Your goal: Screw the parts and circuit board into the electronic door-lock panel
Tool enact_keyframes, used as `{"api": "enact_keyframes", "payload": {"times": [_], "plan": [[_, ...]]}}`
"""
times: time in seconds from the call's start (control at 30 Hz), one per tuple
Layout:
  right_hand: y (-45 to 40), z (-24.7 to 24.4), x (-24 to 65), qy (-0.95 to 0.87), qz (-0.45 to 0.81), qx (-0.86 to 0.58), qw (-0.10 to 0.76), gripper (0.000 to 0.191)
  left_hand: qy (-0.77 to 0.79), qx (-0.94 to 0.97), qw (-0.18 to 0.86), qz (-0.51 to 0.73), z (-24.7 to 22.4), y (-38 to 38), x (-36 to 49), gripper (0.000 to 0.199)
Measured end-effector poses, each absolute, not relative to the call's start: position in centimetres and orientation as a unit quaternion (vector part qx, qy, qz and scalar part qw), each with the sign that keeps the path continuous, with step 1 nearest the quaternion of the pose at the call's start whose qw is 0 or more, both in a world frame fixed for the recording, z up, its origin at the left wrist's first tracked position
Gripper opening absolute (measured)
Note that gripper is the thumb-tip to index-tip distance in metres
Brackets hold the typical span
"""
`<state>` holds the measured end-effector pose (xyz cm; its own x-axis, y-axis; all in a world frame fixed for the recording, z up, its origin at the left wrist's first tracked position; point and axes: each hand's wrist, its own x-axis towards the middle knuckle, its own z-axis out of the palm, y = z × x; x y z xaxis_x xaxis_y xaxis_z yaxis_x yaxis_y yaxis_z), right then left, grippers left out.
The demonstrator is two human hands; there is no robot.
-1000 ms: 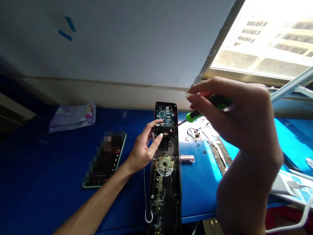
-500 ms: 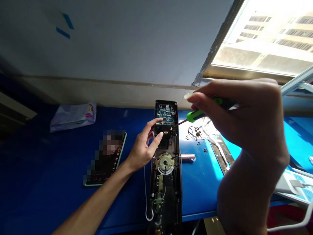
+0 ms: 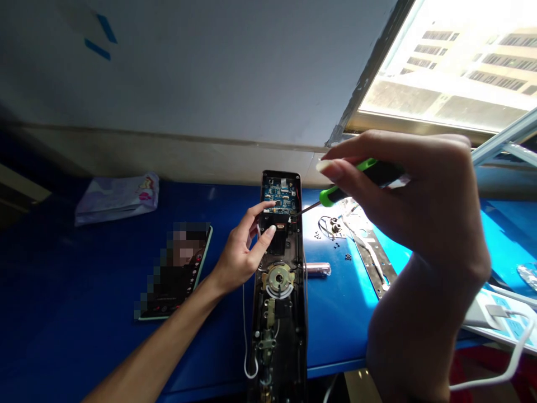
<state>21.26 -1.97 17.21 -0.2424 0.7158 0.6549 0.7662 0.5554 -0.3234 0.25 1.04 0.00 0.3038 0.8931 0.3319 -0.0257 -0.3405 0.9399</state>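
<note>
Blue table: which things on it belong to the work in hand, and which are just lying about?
In the work:
- screwdriver, in the right hand
- black housing with its circuit board, under the left hand
- probably the small screws and perforated plate

Apparently just lying about:
- phone
- purple-and-white packet

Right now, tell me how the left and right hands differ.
The left hand has its thumb and forefinger spread, with no tool visible; the right hand has its grip closed on the screwdriver. The left hand reaches low, fingertips at the circuit board and just below it; the right hand is raised and looks larger. Both are bare.
</note>
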Motion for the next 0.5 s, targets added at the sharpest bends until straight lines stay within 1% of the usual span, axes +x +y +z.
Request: {"api": "enact_keyframes", "payload": {"times": [0.07,0.13,0.17,0.23,0.27,0.33,0.4,0.5], "plan": [[-1.96,17.15,21.25,-0.789,-0.038,-0.466,0.398,0.017,0.330,0.656,0.471,0.488,0.02,1.05,0.25,0.044],[-2.06,17.22,21.34,-0.797,-0.025,-0.452,0.400,0.009,0.329,0.656,0.472,0.488,0.03,1.05,0.24,0.044],[-2.14,17.29,21.40,-0.803,-0.017,-0.443,0.398,0.013,0.328,0.657,0.471,0.489,0.03,1.06,0.24,0.043],[-2.29,17.45,21.47,-0.820,0.004,-0.420,0.389,0.032,0.329,0.659,0.469,0.488,0.03,1.07,0.24,0.043],[-2.33,17.52,21.46,-0.827,0.013,-0.409,0.386,0.039,0.329,0.659,0.469,0.487,0.02,1.07,0.24,0.043],[-2.29,17.57,21.34,-0.832,0.023,-0.396,0.388,0.042,0.329,0.658,0.470,0.487,0.00,1.07,0.26,0.044],[-2.15,17.46,21.13,-0.823,0.015,-0.401,0.401,0.034,0.331,0.657,0.469,0.489,-0.01,1.06,0.28,0.043],[-1.95,17.16,20.84,-0.799,-0.004,-0.437,0.412,0.013,0.332,0.657,0.466,0.491,0.00,1.03,0.31,0.043]]}}
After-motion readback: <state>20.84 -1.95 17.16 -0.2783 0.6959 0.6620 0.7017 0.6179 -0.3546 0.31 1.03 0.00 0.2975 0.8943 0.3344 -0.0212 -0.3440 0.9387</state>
